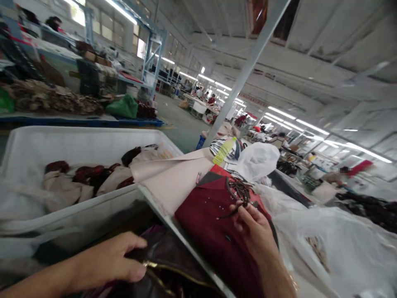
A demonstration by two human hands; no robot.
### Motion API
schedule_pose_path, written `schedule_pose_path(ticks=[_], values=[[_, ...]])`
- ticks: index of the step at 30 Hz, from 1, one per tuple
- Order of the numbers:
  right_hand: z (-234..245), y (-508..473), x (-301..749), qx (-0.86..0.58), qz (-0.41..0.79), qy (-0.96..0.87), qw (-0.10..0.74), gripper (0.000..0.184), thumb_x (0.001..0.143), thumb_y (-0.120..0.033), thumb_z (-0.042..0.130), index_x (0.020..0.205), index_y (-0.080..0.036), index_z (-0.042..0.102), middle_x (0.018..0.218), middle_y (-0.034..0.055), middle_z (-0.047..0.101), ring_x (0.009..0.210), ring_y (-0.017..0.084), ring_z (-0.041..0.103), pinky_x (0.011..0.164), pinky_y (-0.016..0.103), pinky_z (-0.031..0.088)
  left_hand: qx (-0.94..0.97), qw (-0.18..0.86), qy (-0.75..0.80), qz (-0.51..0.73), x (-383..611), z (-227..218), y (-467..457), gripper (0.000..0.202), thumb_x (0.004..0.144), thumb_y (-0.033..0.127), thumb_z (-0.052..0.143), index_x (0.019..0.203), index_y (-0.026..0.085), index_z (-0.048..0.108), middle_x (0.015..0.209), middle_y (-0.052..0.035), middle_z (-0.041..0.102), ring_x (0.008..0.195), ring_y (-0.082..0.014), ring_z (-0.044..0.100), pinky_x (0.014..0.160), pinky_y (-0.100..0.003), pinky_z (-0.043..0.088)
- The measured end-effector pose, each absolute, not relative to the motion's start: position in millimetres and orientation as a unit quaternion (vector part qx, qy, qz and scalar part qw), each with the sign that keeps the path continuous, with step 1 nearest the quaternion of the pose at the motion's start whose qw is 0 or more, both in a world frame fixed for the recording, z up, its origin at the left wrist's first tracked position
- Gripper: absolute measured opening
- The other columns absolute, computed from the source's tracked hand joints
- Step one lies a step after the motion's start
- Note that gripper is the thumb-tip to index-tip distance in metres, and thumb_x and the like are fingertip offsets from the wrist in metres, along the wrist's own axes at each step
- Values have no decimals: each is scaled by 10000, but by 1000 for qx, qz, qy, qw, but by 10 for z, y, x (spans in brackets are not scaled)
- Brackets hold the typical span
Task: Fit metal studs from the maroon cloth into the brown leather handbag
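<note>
Big factory hall, ceiling lights running off toward the upper right of the frame, and a grey pole (248, 70) slanting up through the middle. Largest thing near me is the white bin (77, 142) filling the left side, with a jumble of beige and dark red cloth (93, 176) lying in it. Lower right is mostly clear plastic bags (335, 244), crumpled over the desk (201, 265), whose pale edge runs diagonally through the bottom centre.

On the desk, centre of the frame, a beige fabric piece (173, 178) lies flat, and overlapping its right edge is a folded maroon garment (211, 219). Just above that sits a white bag (259, 159) and a yellow-green tag (223, 151).

At the bottom, below the desk edge, there's a dark shiny bag (173, 265) with a gold zipper (155, 267). My left hand (108, 260) comes in from the lower left, fingers curled over the bag's top edge with the thumb pressed right by the zipper, so it's gripping the bag. My right hand (254, 231) rests on the maroon garment, thumb and fingertips pinching a thin dark beaded cord (238, 194) that loops up over the garment's top end. Can't tell whether the cord is attached to the garment or just lying on it.
</note>
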State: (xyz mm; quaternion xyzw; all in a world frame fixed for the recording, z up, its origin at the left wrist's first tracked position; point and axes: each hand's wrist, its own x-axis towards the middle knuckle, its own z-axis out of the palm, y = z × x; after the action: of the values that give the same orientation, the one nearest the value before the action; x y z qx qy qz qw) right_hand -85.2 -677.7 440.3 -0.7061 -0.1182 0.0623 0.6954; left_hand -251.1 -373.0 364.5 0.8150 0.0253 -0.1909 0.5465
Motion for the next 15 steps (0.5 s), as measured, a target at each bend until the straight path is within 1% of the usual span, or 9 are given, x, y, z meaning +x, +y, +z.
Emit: schedule_pose_path(ticks=[1,3,5,8,12,15], values=[[4376,-6705,-1022,-678,83,-104,723,491,670,-482,890,967,-172,651,885,51,724,571,58,554,478,129,435,799,559,18,-219,-2519,3676,-3728,444,693,477,645,998,157,686,886,-20,665,830,-221,590,691,-251,466],[4320,-6558,-1335,-632,126,-67,762,456,616,-399,946,901,-170,673,841,52,730,537,72,566,478,155,489,769,587,-8,-254,-2525,3758,-3738,380,672,461,652,889,150,680,788,-8,612,742,-184,539,630,-233,416],[4261,-6424,-1602,-614,159,-29,773,468,569,-365,972,881,-177,677,815,36,725,541,108,613,494,200,548,750,608,-27,-259,-2527,3832,-3754,330,675,429,641,844,147,663,738,3,559,691,-157,481,597,-225,374],[4160,-6283,-1901,-608,198,20,768,498,523,-349,990,863,-172,672,746,6,696,547,136,649,515,228,588,740,619,-52,-256,-2544,3882,-3769,267,689,404,617,785,154,622,697,11,491,665,-144,419,557,-228,321],[4033,-6217,-2098,-610,242,20,754,468,573,-367,976,842,-160,653,686,-13,665,576,151,676,547,238,609,735,628,-73,-245,-2576,3885,-3778,262,734,428,564,681,174,525,664,16,394,649,-139,355,555,-249,282],[3977,-6194,-2134,-609,249,24,753,458,586,-365,973,828,-155,646,688,-22,659,606,159,696,567,229,613,737,626,-90,-239,-2590,3911,-3794,311,775,461,548,660,180,483,646,20,351,626,-134,320,544,-263,252]])
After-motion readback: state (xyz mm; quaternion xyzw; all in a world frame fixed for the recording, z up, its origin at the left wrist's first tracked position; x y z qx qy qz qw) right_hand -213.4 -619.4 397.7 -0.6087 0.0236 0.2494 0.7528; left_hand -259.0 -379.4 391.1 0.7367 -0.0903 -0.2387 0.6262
